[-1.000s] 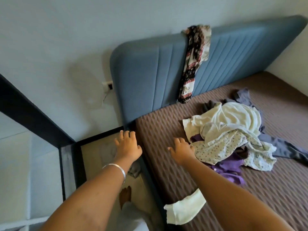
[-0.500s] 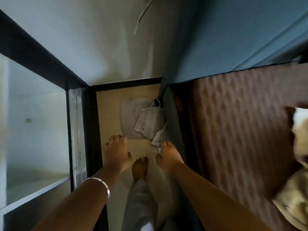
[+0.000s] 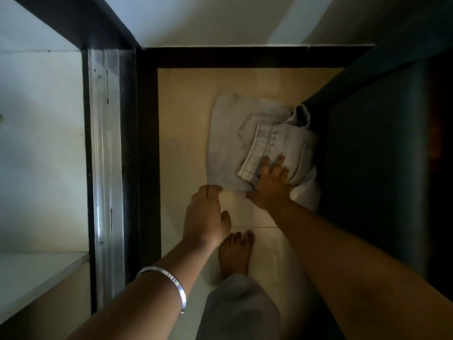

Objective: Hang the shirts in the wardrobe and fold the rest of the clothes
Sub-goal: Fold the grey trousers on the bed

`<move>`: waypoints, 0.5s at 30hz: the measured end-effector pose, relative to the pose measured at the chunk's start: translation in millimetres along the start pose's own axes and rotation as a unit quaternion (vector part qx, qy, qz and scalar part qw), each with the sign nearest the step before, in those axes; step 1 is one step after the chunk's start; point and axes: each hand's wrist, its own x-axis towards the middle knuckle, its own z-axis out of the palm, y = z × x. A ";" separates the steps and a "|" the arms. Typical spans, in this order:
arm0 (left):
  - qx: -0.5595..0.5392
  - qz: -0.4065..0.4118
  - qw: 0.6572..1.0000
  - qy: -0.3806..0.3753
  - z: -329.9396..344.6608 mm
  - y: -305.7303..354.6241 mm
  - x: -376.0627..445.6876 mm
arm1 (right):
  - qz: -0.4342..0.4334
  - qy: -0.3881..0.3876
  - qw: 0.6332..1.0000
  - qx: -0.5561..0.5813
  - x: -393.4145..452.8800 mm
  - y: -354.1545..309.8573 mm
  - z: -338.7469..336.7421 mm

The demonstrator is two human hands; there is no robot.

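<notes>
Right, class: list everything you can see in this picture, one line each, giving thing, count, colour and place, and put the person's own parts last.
Jeans: one, pale grey, crumpled on the floor against the bed side.
Floor: one, beige tiles, centre.
Skirting: one dark band along the foot of the wall, top and left of the floor.
Wardrobe: one, white inside with a dark frame, left.
Metal track: one, silvery, upright at the wardrobe edge.
Bed side: one, dark teal, right.
Wall: white, top.
Bangle: one, silver, on the left wrist.
Trouser leg: one, grey, bottom centre.
Foot: one, bare, on the floor between the arms.
Left hand: fingers curled at the near edge of the jeans.
Right hand: fingers spread on the jeans.
</notes>
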 end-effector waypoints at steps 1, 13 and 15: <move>-0.015 0.005 1.000 0.003 5.4 -3.1 -0.3 | 0.003 0.015 1.000 -0.016 7.7 0.0 2.8; -0.061 0.018 0.996 0.059 -58.9 41.6 -80.1 | -0.020 0.170 0.941 0.292 -108.3 10.6 -128.7; -0.061 0.041 0.993 0.087 -85.6 65.9 -101.1 | -0.020 0.171 0.903 0.393 -156.1 4.9 -157.1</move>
